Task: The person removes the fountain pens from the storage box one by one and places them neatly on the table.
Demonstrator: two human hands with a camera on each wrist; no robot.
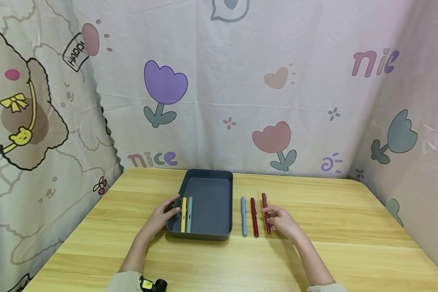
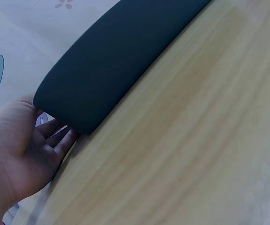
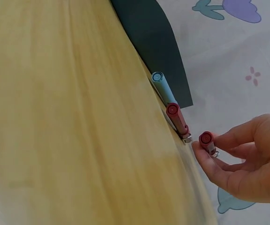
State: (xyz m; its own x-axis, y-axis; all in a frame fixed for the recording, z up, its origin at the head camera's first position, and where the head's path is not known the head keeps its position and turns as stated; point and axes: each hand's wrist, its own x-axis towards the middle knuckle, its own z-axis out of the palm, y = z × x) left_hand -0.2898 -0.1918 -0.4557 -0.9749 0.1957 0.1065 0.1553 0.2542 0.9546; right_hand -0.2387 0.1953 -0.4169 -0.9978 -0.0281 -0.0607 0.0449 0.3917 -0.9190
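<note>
Bare wood of the table (image 1: 219, 267) leaves open room nearest the person. The right hand (image 1: 282, 223) pinches the rightmost dark-red pen (image 1: 264, 201) between thumb and fingers, apart from another red pen (image 1: 254, 219) and a blue pen (image 1: 244, 219). Picking up seems in hand; any leftward carry calls for height over these and the tray's wall. The left hand (image 1: 161, 215) grips the dark grey tray (image 1: 211, 236) at its left side, beside a yellow pen (image 1: 183, 217) and green pen (image 1: 189, 217) inside; its right half is open. The far rim stands close to the patterned cloth (image 1: 219, 81).
</note>
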